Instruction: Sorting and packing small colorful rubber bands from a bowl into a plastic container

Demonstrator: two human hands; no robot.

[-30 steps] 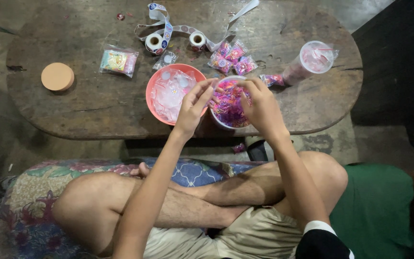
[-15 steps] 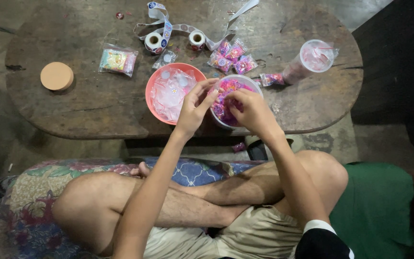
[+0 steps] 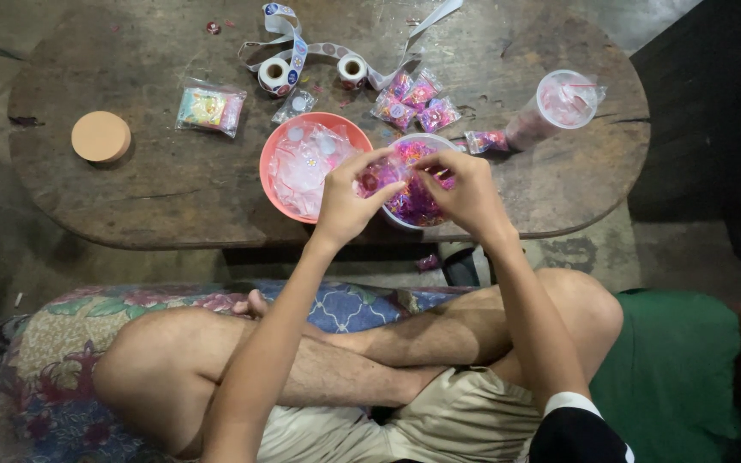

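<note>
Pink trinkets fill the clear bowl point(image 3: 418, 201) at the bench's near edge; our left hand point(image 3: 345, 201) and right hand point(image 3: 465, 193) pinch a small clear packet point(image 3: 394, 169) over it, fingers closed.

The person's bare left hand point(image 3: 346, 204) and right hand point(image 3: 466, 194) lead to uncovered forearms, the right arm ending in a short black sleeve with a white hem, above light khaki shorts and bare, hairy legs.
</note>
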